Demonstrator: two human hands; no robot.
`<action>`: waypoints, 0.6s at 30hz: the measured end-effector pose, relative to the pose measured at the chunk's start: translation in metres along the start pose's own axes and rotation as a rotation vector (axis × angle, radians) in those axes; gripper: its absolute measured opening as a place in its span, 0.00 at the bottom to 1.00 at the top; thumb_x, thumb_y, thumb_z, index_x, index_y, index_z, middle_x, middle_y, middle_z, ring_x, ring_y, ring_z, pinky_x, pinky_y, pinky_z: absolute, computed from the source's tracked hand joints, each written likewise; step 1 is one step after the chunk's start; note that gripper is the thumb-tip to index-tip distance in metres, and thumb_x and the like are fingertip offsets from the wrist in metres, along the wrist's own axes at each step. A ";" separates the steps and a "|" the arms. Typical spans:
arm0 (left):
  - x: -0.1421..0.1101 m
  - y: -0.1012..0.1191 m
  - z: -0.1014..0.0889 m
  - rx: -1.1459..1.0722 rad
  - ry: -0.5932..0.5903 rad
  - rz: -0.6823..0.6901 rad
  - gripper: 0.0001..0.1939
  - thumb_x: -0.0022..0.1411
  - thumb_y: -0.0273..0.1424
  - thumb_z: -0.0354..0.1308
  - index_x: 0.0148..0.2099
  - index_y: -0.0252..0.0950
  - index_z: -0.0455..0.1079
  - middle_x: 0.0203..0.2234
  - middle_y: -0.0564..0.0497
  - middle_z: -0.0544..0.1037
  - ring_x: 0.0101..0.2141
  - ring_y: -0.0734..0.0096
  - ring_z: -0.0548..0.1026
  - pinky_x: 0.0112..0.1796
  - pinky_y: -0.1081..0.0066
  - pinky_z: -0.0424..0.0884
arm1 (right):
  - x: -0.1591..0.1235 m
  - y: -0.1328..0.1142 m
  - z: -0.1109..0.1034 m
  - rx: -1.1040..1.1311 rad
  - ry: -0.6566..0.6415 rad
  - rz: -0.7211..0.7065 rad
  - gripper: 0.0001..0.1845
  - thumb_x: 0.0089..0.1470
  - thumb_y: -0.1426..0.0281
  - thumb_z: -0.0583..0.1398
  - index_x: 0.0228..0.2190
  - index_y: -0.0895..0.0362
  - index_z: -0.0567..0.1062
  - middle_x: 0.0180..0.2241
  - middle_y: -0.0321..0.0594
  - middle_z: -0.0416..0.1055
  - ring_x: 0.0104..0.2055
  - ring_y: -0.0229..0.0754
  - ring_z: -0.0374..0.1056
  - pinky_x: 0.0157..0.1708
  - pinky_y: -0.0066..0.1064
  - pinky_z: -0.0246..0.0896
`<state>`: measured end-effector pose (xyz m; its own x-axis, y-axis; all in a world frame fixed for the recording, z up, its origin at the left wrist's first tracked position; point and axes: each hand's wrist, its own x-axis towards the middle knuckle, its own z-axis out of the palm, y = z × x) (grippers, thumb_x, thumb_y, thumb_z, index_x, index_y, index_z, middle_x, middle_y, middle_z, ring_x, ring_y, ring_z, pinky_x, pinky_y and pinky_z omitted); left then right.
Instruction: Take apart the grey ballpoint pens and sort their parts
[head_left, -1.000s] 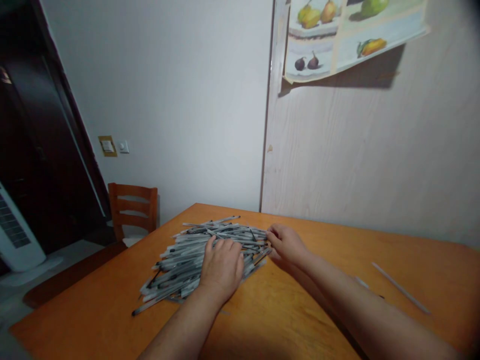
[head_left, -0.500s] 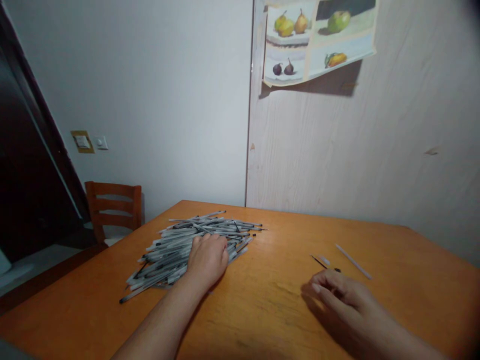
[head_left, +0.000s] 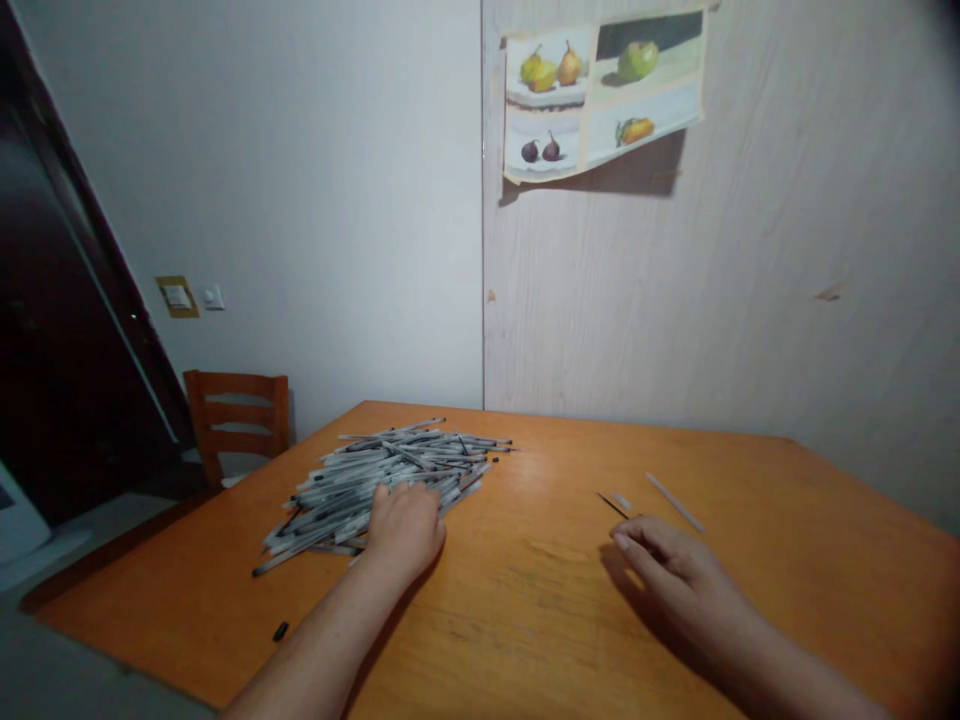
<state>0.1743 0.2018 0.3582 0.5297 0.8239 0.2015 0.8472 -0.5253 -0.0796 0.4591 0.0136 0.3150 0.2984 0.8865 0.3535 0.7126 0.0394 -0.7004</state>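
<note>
A heap of pens (head_left: 352,490) with clear barrels and dark tips lies on the left half of the table. My left hand (head_left: 405,525) rests palm down at the heap's near right edge, its fingers curled and their tips hidden. Apart from the heap, my right hand (head_left: 664,560) is half closed above the table, thumb and forefinger together; I cannot see what is between them. Just beyond its fingertips lies a thin dark pen refill (head_left: 611,504), with a small clear piece (head_left: 621,500) beside it. Farther right is a clear pen barrel (head_left: 675,502).
The wooden table (head_left: 525,620) reaches to the wall. A small black cap (head_left: 280,631) lies left of my left forearm. One dark bit (head_left: 495,460) sits off the heap's right end. A wooden chair (head_left: 236,412) stands behind the table's left side.
My view has shifted slightly. The left hand has drawn back a little toward me along the heap. A black cap now shows by my left forearm. The right hand now covers the dark bit near the refill.
</note>
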 end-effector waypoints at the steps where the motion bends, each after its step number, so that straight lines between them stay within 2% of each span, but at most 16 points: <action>1: -0.001 0.001 0.000 0.002 -0.003 0.002 0.13 0.61 0.31 0.51 0.37 0.37 0.77 0.43 0.38 0.80 0.48 0.48 0.73 0.51 0.50 0.59 | 0.001 0.001 -0.002 -0.002 0.028 0.002 0.19 0.64 0.57 0.53 0.31 0.55 0.76 0.30 0.39 0.73 0.35 0.45 0.69 0.35 0.36 0.64; 5: -0.002 0.009 0.001 0.000 -0.014 -0.007 0.12 0.60 0.31 0.52 0.36 0.37 0.78 0.42 0.38 0.80 0.47 0.49 0.73 0.51 0.51 0.60 | 0.004 0.000 -0.010 0.000 0.141 -0.003 0.19 0.63 0.56 0.54 0.31 0.54 0.77 0.30 0.40 0.74 0.35 0.46 0.69 0.36 0.37 0.63; 9: -0.004 0.015 0.005 -0.001 0.026 0.005 0.13 0.61 0.31 0.51 0.35 0.35 0.78 0.40 0.36 0.81 0.45 0.48 0.74 0.49 0.51 0.61 | 0.008 -0.004 -0.022 0.033 0.243 0.030 0.20 0.62 0.54 0.54 0.29 0.55 0.75 0.29 0.40 0.73 0.35 0.46 0.68 0.36 0.36 0.61; 13: -0.006 0.024 -0.002 -0.034 0.044 -0.009 0.14 0.61 0.30 0.50 0.33 0.35 0.77 0.37 0.36 0.81 0.43 0.48 0.75 0.46 0.52 0.62 | 0.011 -0.005 -0.034 0.105 0.352 0.077 0.22 0.60 0.51 0.55 0.28 0.55 0.73 0.26 0.38 0.69 0.32 0.44 0.66 0.34 0.34 0.59; 16: -0.007 0.044 -0.010 -0.180 0.088 -0.009 0.13 0.62 0.31 0.50 0.33 0.36 0.76 0.35 0.39 0.81 0.40 0.52 0.76 0.44 0.57 0.62 | 0.010 -0.010 -0.034 0.178 0.351 0.099 0.22 0.57 0.50 0.56 0.26 0.55 0.73 0.25 0.38 0.68 0.31 0.43 0.65 0.33 0.33 0.59; 18: -0.007 0.066 -0.012 -0.377 0.107 -0.005 0.12 0.62 0.32 0.51 0.30 0.38 0.74 0.30 0.44 0.80 0.36 0.57 0.75 0.41 0.61 0.62 | 0.008 -0.016 -0.026 0.253 0.316 0.130 0.22 0.56 0.51 0.57 0.23 0.54 0.72 0.24 0.37 0.67 0.30 0.42 0.63 0.31 0.33 0.58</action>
<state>0.2260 0.1592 0.3638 0.5020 0.8101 0.3030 0.7647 -0.5794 0.2822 0.4665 0.0083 0.3454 0.5838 0.7080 0.3974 0.4897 0.0834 -0.8679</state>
